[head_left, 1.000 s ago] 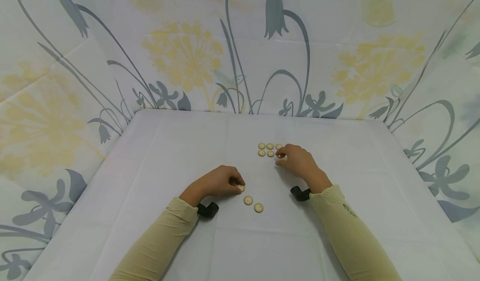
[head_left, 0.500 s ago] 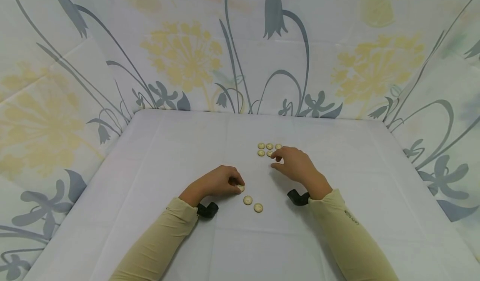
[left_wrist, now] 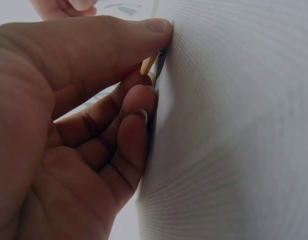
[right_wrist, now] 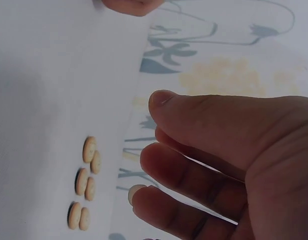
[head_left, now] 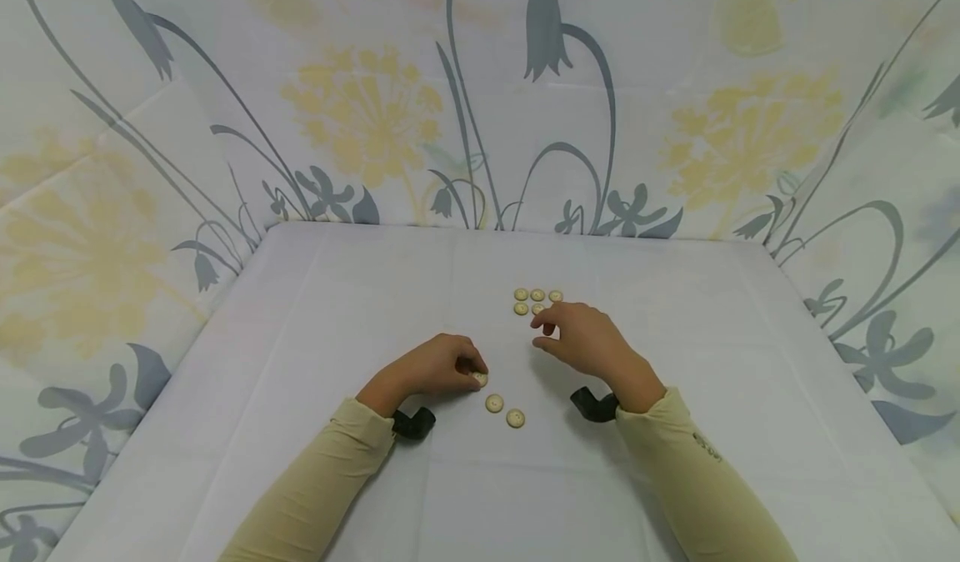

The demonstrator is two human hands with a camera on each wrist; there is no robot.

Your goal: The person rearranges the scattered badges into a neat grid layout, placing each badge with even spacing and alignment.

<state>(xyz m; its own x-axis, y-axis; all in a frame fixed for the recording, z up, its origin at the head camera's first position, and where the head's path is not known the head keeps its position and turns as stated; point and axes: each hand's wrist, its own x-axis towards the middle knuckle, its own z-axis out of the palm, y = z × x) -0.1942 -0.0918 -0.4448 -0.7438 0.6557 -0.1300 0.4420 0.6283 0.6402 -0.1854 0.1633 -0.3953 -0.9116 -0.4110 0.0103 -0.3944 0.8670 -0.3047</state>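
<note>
On the white tablecloth, my left hand (head_left: 433,365) pinches a cream button (head_left: 481,378) between thumb and fingers, close against the cloth. In the left wrist view the button (left_wrist: 148,64) is mostly covered by the thumb. Two more loose buttons lie just to its right, a nearer button (head_left: 515,418) and a middle button (head_left: 494,403). My right hand (head_left: 588,341) hovers above the cloth with fingers loosely bent and nothing between them. Just beyond it, several buttons (head_left: 537,294) lie in two short rows; the hand hides part of the front row. The right wrist view shows those buttons (right_wrist: 89,149) flat on the cloth.
A white cloth (head_left: 360,295) covers the table, with faint fold lines. Behind and at both sides stand fabric walls (head_left: 480,103) printed with grey and yellow flowers. A black camera mount (head_left: 415,423) sits at the left wrist, another mount (head_left: 594,405) at the right.
My right hand has drawn back from the front row's right end, leftward and toward me, leaving a button there. My left hand keeps its pinch on its button in place.
</note>
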